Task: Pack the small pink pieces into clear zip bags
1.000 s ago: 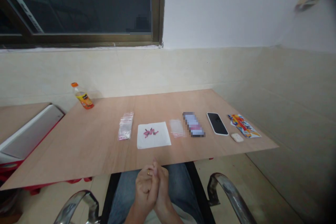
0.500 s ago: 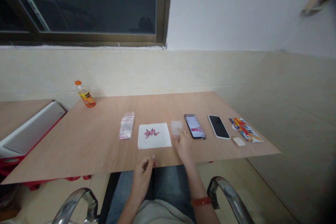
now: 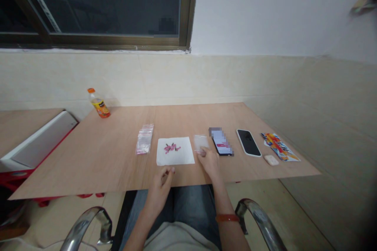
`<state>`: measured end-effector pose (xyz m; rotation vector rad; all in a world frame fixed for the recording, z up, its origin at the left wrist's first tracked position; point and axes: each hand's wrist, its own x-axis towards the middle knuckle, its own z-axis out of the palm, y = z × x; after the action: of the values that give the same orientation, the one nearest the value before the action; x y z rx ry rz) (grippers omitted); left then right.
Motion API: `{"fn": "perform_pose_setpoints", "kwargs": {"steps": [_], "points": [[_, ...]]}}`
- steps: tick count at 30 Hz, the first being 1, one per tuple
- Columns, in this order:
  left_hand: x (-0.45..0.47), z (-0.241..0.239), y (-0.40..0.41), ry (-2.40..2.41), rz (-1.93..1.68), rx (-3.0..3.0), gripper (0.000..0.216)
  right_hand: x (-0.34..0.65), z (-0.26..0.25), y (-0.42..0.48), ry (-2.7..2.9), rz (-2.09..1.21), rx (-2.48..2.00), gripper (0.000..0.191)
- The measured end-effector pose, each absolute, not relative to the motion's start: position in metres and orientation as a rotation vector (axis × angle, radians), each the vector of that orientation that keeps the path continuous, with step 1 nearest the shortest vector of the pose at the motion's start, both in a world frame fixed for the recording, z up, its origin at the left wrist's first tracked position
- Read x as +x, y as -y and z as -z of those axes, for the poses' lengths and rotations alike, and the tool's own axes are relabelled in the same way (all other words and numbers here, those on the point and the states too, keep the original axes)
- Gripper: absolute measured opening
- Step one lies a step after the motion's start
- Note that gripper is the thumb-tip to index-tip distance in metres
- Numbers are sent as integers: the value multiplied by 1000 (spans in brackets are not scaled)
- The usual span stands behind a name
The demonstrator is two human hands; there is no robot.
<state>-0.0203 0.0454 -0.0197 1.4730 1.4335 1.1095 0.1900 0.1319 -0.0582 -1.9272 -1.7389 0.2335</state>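
Note:
My right hand (image 3: 209,161) has its fingers bent at the near edge of a small clear plastic bag (image 3: 201,140), pinching it while the bag lies on the table. My left hand (image 3: 159,190) is held at the table's front edge with thumb and fingers together; whatever is between them is too small to make out. Between and beyond the hands lies a white paper sheet (image 3: 186,157), bearing a little heap of pink and dark small pieces (image 3: 171,148). Left of the sheet is a stack of clear zip bags (image 3: 144,140) with pinkish edges.
A phone with a lit screen (image 3: 220,143), a white-edged phone (image 3: 249,143), a white earphone case (image 3: 271,160) and a colourful packet (image 3: 281,147) lie to the right. An orange drink bottle (image 3: 100,106) stands at the back left of the wooden table (image 3: 88,153).
My right hand has drawn back to the bag's near edge, its fingers more bent. My left hand has moved slightly up toward the paper. The view has shifted a little.

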Motion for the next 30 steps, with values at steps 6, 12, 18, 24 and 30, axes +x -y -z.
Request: {"fn": "perform_pose_setpoints", "kwargs": {"steps": [6,12,18,24,30], "points": [[-15,7,-45,-1398,-1097,1614,26,193,62,-131,1699,-227,-1864,26],[-17,15,-49,-1400,-1162,1825,20,206,57,-136,1511,-250,-1842,34],[-3,-9,-78,-1440,-1182,2043,45,197,15,-132,1277,-456,-1504,37],[11,-24,-92,-1491,-1104,2207,73,158,-23,-113,1286,-858,-1231,25],[1,-6,-87,-1628,-1166,2119,67,132,-30,-100,1264,-1128,-1134,23]]}}
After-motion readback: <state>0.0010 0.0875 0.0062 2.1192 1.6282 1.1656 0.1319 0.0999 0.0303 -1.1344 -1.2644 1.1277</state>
